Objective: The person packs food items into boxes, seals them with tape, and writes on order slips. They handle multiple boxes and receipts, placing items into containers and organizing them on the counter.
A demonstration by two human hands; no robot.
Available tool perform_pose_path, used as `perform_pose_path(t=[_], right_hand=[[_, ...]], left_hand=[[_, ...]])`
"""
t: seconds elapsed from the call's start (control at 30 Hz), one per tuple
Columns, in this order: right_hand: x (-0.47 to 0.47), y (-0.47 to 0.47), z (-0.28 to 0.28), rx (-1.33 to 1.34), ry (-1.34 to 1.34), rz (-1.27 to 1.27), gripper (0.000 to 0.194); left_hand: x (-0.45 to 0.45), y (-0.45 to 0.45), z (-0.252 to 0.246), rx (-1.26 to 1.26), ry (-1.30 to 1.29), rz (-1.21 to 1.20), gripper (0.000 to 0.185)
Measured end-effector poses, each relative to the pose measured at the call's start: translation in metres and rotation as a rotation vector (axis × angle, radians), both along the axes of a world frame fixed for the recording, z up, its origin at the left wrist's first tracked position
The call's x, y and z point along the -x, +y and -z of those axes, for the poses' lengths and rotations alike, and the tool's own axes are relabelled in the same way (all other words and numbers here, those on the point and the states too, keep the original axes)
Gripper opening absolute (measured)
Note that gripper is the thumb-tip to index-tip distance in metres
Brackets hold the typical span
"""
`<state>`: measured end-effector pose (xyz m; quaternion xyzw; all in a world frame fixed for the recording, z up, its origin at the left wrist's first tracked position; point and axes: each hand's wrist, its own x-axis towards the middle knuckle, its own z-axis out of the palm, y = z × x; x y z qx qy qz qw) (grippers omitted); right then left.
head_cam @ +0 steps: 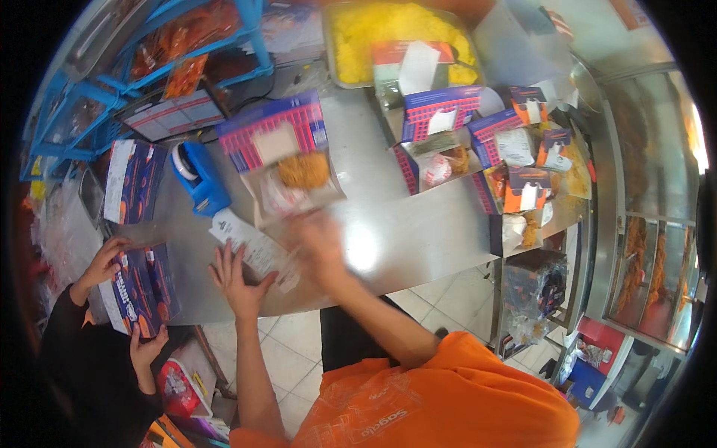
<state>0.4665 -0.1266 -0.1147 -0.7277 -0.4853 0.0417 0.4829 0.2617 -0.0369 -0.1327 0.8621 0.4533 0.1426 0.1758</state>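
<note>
My left hand (241, 285) lies spread on the left end of a printed paper receipt (255, 249) on the steel counter (369, 224). My right hand (316, 249), blurred, is over the receipt's right side, by what looks like a clear plastic strip; whether it grips anything cannot be told. Just above stands an open cardboard meal box (271, 131) with a piece of fried chicken (304, 169) and a white and red wrapped item (283, 196) in it. A blue tape dispenser (203, 182) sits above my left hand, touching or close to the receipt's upper end.
A co-worker's hands (148, 347) hold closed purple boxes (134, 294) at the left. More closed boxes (131, 182) stand above those. Open meal boxes (437, 162) fill the counter's right end. A tray of yellow rice (392, 28) and blue racks (190, 56) are at the back.
</note>
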Motion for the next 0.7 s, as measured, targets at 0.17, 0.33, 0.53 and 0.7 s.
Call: perform_pose_path(t=[0.17, 0.33, 0.53, 0.7], right_hand=[[-0.13, -0.05, -0.004, 0.204, -0.093, 0.77, 0.036], [-0.091, -0.068, 0.009, 0.272, -0.067, 0.631, 0.02], [0.009, -0.049, 0.01, 0.193, 0.048, 0.434, 0.027], [0.002, 0.021, 0.007, 0.171, 0.03, 0.506, 0.023]], left_hand=[[-0.001, -0.002, 0.001, -0.014, -0.011, -0.031, 0.087], [0.0, -0.001, 0.001, -0.009, -0.04, -0.023, 0.085], [-0.001, 0.0, 0.001, 0.017, -0.027, -0.027, 0.086], [-0.003, 0.0, -0.001, 0.009, -0.04, -0.029, 0.087]])
